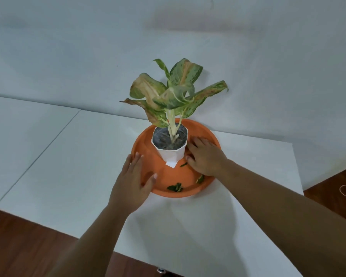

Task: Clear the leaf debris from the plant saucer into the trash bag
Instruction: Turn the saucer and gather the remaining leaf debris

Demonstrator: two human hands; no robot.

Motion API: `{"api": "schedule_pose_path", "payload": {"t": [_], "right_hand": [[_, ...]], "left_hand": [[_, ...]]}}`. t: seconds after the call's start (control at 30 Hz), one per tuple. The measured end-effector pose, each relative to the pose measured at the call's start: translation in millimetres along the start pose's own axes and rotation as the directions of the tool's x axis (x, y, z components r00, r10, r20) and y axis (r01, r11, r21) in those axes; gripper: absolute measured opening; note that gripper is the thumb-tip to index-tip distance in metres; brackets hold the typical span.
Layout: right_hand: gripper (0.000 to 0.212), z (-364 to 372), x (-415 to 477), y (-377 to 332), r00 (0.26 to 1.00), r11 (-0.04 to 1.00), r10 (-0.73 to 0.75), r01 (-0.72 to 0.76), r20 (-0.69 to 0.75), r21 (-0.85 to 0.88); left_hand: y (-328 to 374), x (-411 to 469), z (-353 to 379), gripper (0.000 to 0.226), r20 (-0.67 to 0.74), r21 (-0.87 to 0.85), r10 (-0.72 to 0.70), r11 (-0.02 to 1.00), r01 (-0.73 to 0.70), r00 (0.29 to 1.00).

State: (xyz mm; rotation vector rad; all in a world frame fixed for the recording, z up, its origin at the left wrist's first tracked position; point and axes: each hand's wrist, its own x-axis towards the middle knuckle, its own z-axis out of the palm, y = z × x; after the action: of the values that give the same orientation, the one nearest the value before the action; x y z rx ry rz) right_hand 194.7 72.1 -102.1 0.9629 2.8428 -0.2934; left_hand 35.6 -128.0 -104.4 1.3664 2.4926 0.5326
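Saucer, orange, round, sits on white bench toward its right edge, between near and far edges. Near rim holds leaf debris: a cluster of green scraps against the near wall, one scrap just right of it, another small sliver further in near the pot base.

Left hand lies flat and open on the saucer's near-left rim, fingers spread over the outer edge, thumb inside on the saucer floor; it presses the rim, closed on nothing. Right hand reaches into the saucer on the right side of the pot, fingers loosely curled, tips touching or just beside the pot wall; cannot tell whether it has a scrap pinched.

White faceted pot stands upright in the saucer's middle, small white tag at its base. Plant rises from it, leaves green, several browned and curled.

Behind, white wall. Brown wood floor at near left and far right.
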Motion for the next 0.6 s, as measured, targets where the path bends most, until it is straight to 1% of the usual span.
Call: {"api": "schedule_pose_path", "payload": {"t": [0.17,0.27,0.3,0.37,0.4,0.43,0.5,0.53,0.6], "right_hand": [[0.057,2.4,-45.6,-24.0,0.998,0.995,0.044,-0.047,0.033,0.085],[0.061,8.7,-74.5,-49.2,0.999,0.994,-0.004,-0.001,0.052,0.109],[0.059,9.5,-79.0,-56.5,0.998,0.987,-0.033,0.023,0.059,0.157],[0.047,5.9,-81.5,-66.4,0.995,0.952,-0.081,0.062,0.05,0.301],[0.042,3.5,-80.3,-68.2,0.996,0.932,-0.081,0.068,0.023,0.357],[0.04,2.4,-77.5,-66.1,0.997,0.924,-0.068,0.071,-0.021,0.375],[0.043,2.0,-70.4,-58.7,0.995,0.948,0.002,0.03,-0.101,0.317],[0.047,1.9,-67.6,-54.4,0.995,0.962,0.037,-0.009,-0.096,0.273],[0.055,2.2,-64.5,-52.8,0.999,0.981,0.049,-0.049,0.006,0.187]], "left_hand": [[-0.8,-0.6,11.8,0.066,-0.033,-0.011,0.0,1.0,0.0,0.999],[-2.8,7.4,9.4,0.068,-0.034,-0.004,0.026,1.0,-0.026,0.999],[-4.8,10.9,7.9,0.071,-0.023,0.014,0.049,0.999,-0.049,0.999],[-8.5,18.5,4.8,0.073,0.0,0.046,0.102,0.994,-0.102,0.995],[-9.8,21.9,2.5,0.069,0.017,0.061,0.116,0.991,-0.117,0.993],[-10.6,24.6,1.3,0.064,0.032,0.075,0.123,0.989,-0.125,0.992],[-12.5,28.5,-1.4,0.059,0.05,0.094,0.14,0.985,-0.144,0.989],[-12.4,29.1,-1.8,0.059,0.052,0.096,0.143,0.984,-0.147,0.988],[-14.2,30.0,-1.4,0.067,0.055,0.091,0.15,0.984,-0.154,0.987]]}}
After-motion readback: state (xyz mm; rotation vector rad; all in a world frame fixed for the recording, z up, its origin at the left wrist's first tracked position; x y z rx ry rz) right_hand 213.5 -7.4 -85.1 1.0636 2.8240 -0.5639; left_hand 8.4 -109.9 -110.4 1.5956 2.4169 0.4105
